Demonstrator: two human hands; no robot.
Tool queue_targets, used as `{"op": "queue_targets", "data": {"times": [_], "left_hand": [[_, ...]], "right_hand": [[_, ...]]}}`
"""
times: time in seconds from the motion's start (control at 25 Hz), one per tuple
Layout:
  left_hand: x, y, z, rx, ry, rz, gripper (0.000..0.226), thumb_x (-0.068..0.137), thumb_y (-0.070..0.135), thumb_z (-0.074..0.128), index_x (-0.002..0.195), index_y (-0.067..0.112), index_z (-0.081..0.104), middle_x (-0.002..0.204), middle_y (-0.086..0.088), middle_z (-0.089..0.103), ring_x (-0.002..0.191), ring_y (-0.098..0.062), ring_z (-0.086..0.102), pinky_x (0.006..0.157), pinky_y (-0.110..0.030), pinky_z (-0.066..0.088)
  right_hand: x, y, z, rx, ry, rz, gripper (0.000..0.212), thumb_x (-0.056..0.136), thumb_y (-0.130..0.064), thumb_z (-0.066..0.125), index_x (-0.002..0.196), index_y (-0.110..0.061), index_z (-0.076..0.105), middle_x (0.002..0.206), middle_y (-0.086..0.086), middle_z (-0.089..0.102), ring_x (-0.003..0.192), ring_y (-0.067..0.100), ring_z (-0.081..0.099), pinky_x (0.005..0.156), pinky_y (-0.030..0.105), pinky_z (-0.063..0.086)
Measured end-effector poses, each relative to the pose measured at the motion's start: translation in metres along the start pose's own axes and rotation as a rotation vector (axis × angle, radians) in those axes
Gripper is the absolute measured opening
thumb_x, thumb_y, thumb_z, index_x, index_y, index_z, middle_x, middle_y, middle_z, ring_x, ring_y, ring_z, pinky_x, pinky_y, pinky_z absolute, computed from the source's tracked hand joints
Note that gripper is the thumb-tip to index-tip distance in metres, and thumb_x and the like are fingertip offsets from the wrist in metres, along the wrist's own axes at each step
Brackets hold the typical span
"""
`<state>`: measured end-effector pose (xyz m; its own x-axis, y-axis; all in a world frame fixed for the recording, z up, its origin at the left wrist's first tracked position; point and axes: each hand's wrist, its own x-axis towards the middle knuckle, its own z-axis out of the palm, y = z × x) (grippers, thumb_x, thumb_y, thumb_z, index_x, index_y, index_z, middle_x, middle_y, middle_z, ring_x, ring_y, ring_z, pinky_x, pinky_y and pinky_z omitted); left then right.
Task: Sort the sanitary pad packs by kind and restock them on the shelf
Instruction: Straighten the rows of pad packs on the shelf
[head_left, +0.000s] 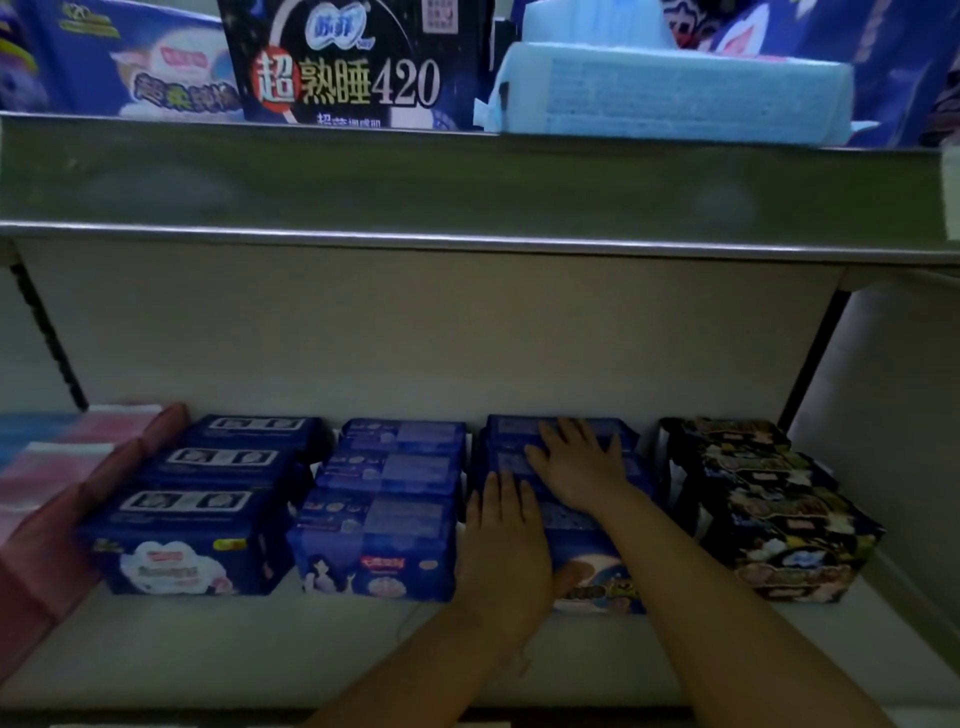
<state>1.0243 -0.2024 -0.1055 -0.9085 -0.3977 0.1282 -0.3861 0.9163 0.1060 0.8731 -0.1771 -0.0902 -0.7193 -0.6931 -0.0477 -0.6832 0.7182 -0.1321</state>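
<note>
Shelf (311, 649) white, dimly lit; left hand (506, 535), right hand (576, 467) flat atop blue packs (592, 551).

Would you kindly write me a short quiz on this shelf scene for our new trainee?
1. True or false: the left hand and the right hand both rest flat on the third blue row from the left.
2. Which kind stands at the right end of the lower shelf? A. pink packs; B. black packs; C. a light blue pack.
3. Fill in: the large number printed on the night pack on the upper shelf is ___.
Key: 1 true; 2 B; 3 420.
</note>
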Motion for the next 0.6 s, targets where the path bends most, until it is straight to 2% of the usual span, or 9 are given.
{"op": "queue_targets", "data": {"times": [0.04,0.08,0.12,0.16,0.24,0.36,0.44,0.48,0.6], "left_hand": [[0.001,0.000,-0.003,-0.020,0.009,-0.013,0.106,0.068,0.076,0.018,0.122,-0.006,0.056,0.129,-0.024,0.053,0.118,-0.032,0.055,0.098,-0.044,0.041],[0.003,-0.001,-0.004,-0.046,0.018,-0.016,0.102,0.073,0.075,0.027,0.129,-0.008,0.047,0.136,-0.026,0.045,0.125,-0.035,0.048,0.102,-0.045,0.037],[0.003,0.000,-0.003,0.011,0.042,-0.001,0.106,0.075,0.075,0.038,0.139,-0.009,0.028,0.146,-0.027,0.027,0.136,-0.036,0.031,0.111,-0.046,0.025],[0.000,0.002,-0.007,0.032,-0.021,0.020,0.116,0.070,0.077,0.048,0.142,-0.009,0.017,0.150,-0.027,0.017,0.140,-0.037,0.021,0.113,-0.045,0.018],[-0.001,0.006,-0.020,0.012,0.027,-0.041,0.131,0.046,0.084,0.063,0.132,-0.011,0.040,0.140,-0.026,0.038,0.128,-0.036,0.043,0.104,-0.045,0.037],[-0.006,0.012,-0.013,0.070,0.086,-0.032,0.122,0.052,0.081,0.063,0.132,-0.008,0.042,0.140,-0.022,0.038,0.127,-0.033,0.045,0.101,-0.045,0.040],[-0.004,0.012,-0.003,0.020,0.032,-0.042,0.117,0.027,0.082,0.070,0.106,-0.003,0.067,0.112,-0.022,0.065,0.099,-0.031,0.066,0.077,-0.041,0.054],[-0.002,0.014,0.006,-0.001,-0.003,-0.048,0.113,0.020,0.082,0.071,0.097,0.000,0.072,0.101,-0.019,0.070,0.089,-0.029,0.069,0.070,-0.039,0.056],[0.006,0.020,0.018,-0.027,0.045,-0.076,0.109,0.020,0.083,0.069,0.093,0.002,0.074,0.096,-0.016,0.071,0.085,-0.027,0.070,0.067,-0.036,0.057]], "right_hand": [[-0.001,0.000,0.000,0.003,0.002,0.005,0.060,0.098,-0.053,0.013,0.150,-0.025,0.005,0.158,0.002,-0.004,0.145,0.023,-0.005,0.114,0.055,-0.005],[-0.003,-0.001,0.000,0.009,0.002,0.009,0.060,0.098,-0.053,0.013,0.150,-0.025,0.006,0.158,0.002,-0.003,0.145,0.022,-0.004,0.114,0.055,-0.005],[-0.004,-0.001,0.000,0.013,0.006,0.013,0.060,0.098,-0.053,0.013,0.150,-0.025,0.006,0.158,0.002,-0.002,0.145,0.022,-0.003,0.114,0.055,-0.004],[-0.006,-0.002,-0.001,0.017,0.009,0.015,0.059,0.098,-0.053,0.014,0.150,-0.025,0.007,0.158,0.002,0.000,0.145,0.022,-0.001,0.115,0.055,-0.003],[-0.008,-0.002,-0.004,0.030,0.012,0.012,0.059,0.098,-0.052,0.015,0.149,-0.025,0.009,0.158,0.002,0.002,0.145,0.023,0.001,0.115,0.055,-0.002],[-0.011,-0.001,-0.004,0.031,0.006,0.007,0.059,0.098,-0.051,0.016,0.149,-0.024,0.010,0.158,0.003,0.004,0.145,0.023,0.002,0.115,0.055,0.000],[-0.013,0.001,-0.005,0.030,-0.002,0.012,0.059,0.098,-0.052,0.015,0.150,-0.024,0.008,0.158,0.003,0.002,0.145,0.023,0.002,0.115,0.055,0.000],[-0.013,0.004,-0.005,0.027,-0.007,0.018,0.059,0.098,-0.052,0.014,0.150,-0.024,0.007,0.158,0.003,0.001,0.145,0.023,0.001,0.115,0.054,-0.001],[-0.014,0.013,-0.007,0.025,-0.022,0.018,0.060,0.098,-0.053,0.013,0.150,-0.024,0.005,0.158,0.004,0.000,0.145,0.023,-0.001,0.115,0.053,-0.002]]}}
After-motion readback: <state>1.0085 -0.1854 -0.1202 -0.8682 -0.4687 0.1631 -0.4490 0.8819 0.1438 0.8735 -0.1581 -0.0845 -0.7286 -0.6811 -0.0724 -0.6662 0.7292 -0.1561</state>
